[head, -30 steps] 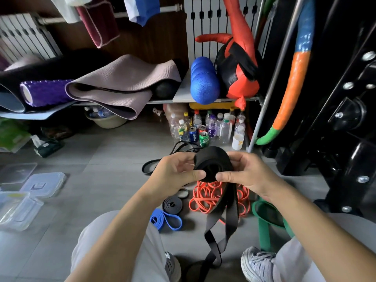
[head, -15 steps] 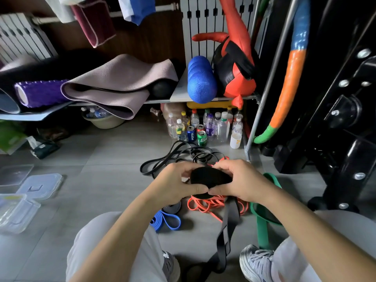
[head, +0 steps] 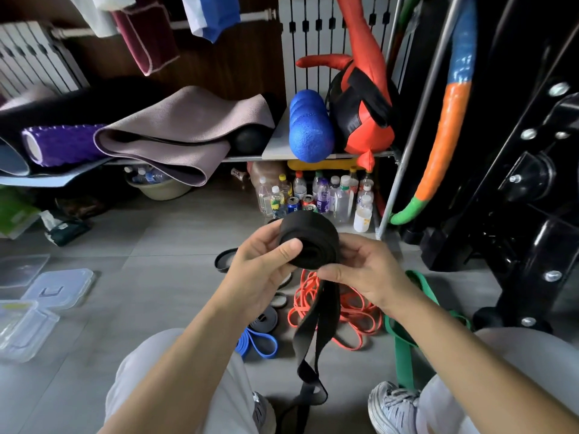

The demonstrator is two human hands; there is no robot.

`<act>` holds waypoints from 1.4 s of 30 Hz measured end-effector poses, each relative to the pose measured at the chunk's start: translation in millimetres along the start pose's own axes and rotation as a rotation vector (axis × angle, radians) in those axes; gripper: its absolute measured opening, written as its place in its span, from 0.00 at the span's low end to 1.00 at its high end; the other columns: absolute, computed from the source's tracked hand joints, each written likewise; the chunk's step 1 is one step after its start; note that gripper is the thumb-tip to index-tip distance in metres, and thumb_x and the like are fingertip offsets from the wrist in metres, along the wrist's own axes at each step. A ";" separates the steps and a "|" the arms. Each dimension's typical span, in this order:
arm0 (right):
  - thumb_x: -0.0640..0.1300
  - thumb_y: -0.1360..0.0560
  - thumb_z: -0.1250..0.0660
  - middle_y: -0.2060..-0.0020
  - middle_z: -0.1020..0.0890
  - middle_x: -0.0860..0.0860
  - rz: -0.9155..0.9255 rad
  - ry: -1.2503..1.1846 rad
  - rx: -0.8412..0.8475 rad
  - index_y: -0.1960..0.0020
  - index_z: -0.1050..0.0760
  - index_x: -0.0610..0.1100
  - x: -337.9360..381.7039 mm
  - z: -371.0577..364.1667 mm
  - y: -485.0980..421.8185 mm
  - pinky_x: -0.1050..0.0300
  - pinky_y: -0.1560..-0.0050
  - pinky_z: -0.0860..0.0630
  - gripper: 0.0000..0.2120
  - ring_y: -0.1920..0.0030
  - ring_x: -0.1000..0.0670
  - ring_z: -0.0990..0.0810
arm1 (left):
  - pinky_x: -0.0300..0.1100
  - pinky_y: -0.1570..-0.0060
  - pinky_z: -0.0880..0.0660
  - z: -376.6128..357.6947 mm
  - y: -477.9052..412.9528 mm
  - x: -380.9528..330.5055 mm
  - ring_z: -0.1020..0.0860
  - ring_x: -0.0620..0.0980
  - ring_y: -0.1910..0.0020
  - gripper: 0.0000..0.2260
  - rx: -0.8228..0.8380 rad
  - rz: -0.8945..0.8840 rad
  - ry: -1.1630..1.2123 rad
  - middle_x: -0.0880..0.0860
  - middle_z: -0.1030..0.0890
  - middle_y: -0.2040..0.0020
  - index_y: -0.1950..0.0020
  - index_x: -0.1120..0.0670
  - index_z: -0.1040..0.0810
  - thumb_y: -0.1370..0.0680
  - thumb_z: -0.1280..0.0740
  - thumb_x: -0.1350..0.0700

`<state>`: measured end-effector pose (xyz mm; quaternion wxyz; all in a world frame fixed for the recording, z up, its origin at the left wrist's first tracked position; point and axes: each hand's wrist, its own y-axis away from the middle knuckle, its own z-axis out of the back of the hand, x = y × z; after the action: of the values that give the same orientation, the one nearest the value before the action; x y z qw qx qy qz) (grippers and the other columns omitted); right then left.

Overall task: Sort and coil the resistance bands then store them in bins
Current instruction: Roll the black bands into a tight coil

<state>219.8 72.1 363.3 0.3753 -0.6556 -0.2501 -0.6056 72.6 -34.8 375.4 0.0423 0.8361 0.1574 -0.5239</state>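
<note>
A wide black resistance band [head: 308,239] is partly rolled into a thick coil held in front of me. My left hand [head: 266,270] grips the coil's left side, thumb across its open face. My right hand [head: 360,267] pinches the coil's right side where the loose tail leaves it. The tail hangs down between my knees to the floor. On the floor below lie an orange band tangle [head: 351,311], a green band [head: 404,336], a blue band [head: 260,343] and a small grey coiled band [head: 264,319].
Clear plastic bins and lids [head: 34,305] lie on the grey floor at the left. Bottles and cans [head: 316,198] stand under a shelf holding mats, a blue foam roller [head: 308,130] and a red bag. A black machine frame [head: 517,214] fills the right.
Both hands lifted the coil up and turned it, so its open face shows toward me again. The tail hangs shorter than a second ago.
</note>
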 end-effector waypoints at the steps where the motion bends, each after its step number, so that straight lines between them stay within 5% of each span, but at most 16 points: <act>1: 0.42 0.39 0.26 0.59 0.15 0.59 0.019 0.024 -0.021 0.51 0.21 0.51 -0.2 -1.4 -0.1 0.68 0.53 0.24 0.17 0.54 0.58 0.17 | 0.43 0.50 0.22 0.2 -0.2 1.1 0.19 0.54 0.48 0.14 0.013 0.032 0.032 0.59 0.18 0.49 0.42 0.60 0.23 0.28 0.33 0.63; 4: 0.37 0.35 0.24 0.60 0.15 0.59 0.000 0.108 -0.047 0.53 0.20 0.52 0.8 2.4 -1.8 0.69 0.56 0.24 0.15 0.57 0.58 0.16 | 0.42 0.50 0.22 4.3 -1.1 1.5 0.20 0.53 0.46 0.16 -0.005 0.104 -0.077 0.57 0.18 0.47 0.40 0.59 0.25 0.28 0.32 0.61; 9: 0.52 0.35 0.23 0.64 0.17 0.52 -0.118 0.749 0.032 0.54 0.19 0.49 0.1 11.6 -2.2 0.52 0.61 0.24 0.13 0.61 0.51 0.19 | 0.40 0.43 0.28 9.7 4.3 10.0 0.27 0.43 0.40 0.32 -0.012 -0.054 -1.084 0.44 0.25 0.40 0.34 0.44 0.32 0.34 0.22 0.53; 13: 0.53 0.32 0.27 0.64 0.22 0.53 -0.136 1.005 0.250 0.55 0.24 0.49 -3.8 6.6 2.1 0.52 0.61 0.24 0.11 0.61 0.50 0.22 | 0.42 0.41 0.32 12.9 11.7 18.2 0.33 0.49 0.37 0.27 0.117 -0.125 -1.665 0.46 0.29 0.36 0.34 0.49 0.29 0.31 0.26 0.49; 19: 0.51 0.30 0.29 0.61 0.20 0.50 -0.086 1.125 0.277 0.55 0.25 0.51 -10.1 4.2 4.6 0.49 0.59 0.23 0.08 0.58 0.46 0.22 | 0.43 0.51 0.28 3.4 10.1 24.1 0.24 0.49 0.47 0.19 0.172 -0.036 -1.641 0.48 0.21 0.46 0.39 0.49 0.25 0.29 0.29 0.51; 24: 0.56 0.36 0.23 0.55 0.18 0.58 -0.126 0.845 0.199 0.45 0.22 0.55 -4.6 16.2 0.3 0.56 0.52 0.24 0.21 0.53 0.59 0.21 | 0.28 0.58 0.29 9.5 3.8 14.4 0.23 0.34 0.58 0.18 0.001 -0.018 -1.213 0.36 0.20 0.59 0.49 0.39 0.20 0.33 0.25 0.58; 26: 0.51 0.37 0.21 0.54 0.17 0.61 -0.168 0.620 0.176 0.47 0.22 0.56 -4.6 20.2 -0.7 0.61 0.49 0.25 0.20 0.52 0.64 0.21 | 0.30 0.53 0.26 7.2 3.4 8.4 0.20 0.35 0.56 0.23 -0.030 -0.001 -0.925 0.36 0.18 0.58 0.54 0.33 0.20 0.34 0.24 0.62; 28: 0.43 0.38 0.20 0.53 0.15 0.56 -0.170 0.319 0.187 0.49 0.21 0.54 -3.3 23.0 -1.6 0.57 0.43 0.25 0.20 0.50 0.58 0.18 | 0.38 0.56 0.22 7.3 3.3 3.2 0.18 0.44 0.55 0.20 -0.034 -0.006 -0.647 0.45 0.16 0.55 0.52 0.39 0.18 0.35 0.25 0.62; 30: 0.45 0.40 0.21 0.52 0.15 0.52 -0.111 0.132 0.190 0.49 0.20 0.54 -0.8 25.1 -3.1 0.55 0.42 0.24 0.20 0.49 0.53 0.17 | 0.37 0.62 0.22 6.8 3.6 -2.1 0.17 0.47 0.56 0.16 -0.032 -0.003 -0.416 0.50 0.15 0.55 0.49 0.47 0.17 0.34 0.26 0.61; 35: 0.47 0.40 0.21 0.54 0.14 0.54 0.024 0.043 0.050 0.52 0.18 0.58 -2.7 16.2 -3.7 0.62 0.48 0.23 0.17 0.51 0.52 0.16 | 0.40 0.60 0.20 -1.9 4.8 -0.7 0.17 0.53 0.54 0.13 -0.005 0.129 -0.051 0.56 0.16 0.53 0.49 0.55 0.18 0.32 0.27 0.59; 37: 0.45 0.39 0.21 0.56 0.14 0.54 0.019 0.057 -0.008 0.53 0.18 0.55 -5.9 17.9 -4.2 0.62 0.50 0.22 0.16 0.53 0.53 0.16 | 0.42 0.58 0.20 -4.3 4.1 0.5 0.18 0.54 0.52 0.13 -0.026 0.156 -0.181 0.54 0.17 0.52 0.47 0.54 0.21 0.31 0.28 0.59; 40: 0.41 0.39 0.21 0.56 0.14 0.55 -0.050 0.172 0.045 0.53 0.20 0.54 -10.5 19.7 -4.1 0.59 0.49 0.21 0.17 0.53 0.55 0.16 | 0.47 0.46 0.25 -2.2 -0.8 -8.2 0.24 0.51 0.42 0.23 -0.062 0.052 -1.032 0.49 0.23 0.43 0.40 0.46 0.27 0.32 0.24 0.54; 42: 0.38 0.37 0.21 0.56 0.14 0.56 -0.051 0.286 0.112 0.54 0.20 0.60 -14.0 15.0 -2.5 0.54 0.47 0.20 0.20 0.53 0.55 0.16 | 0.47 0.40 0.29 -7.5 -5.6 -16.6 0.29 0.49 0.38 0.35 0.101 0.010 -1.476 0.48 0.29 0.37 0.31 0.47 0.34 0.35 0.24 0.47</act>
<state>225.0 87.3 350.2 0.4275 -0.5340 -0.2441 -0.6874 70.7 -31.3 394.0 0.1012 0.2678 0.0599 -0.9563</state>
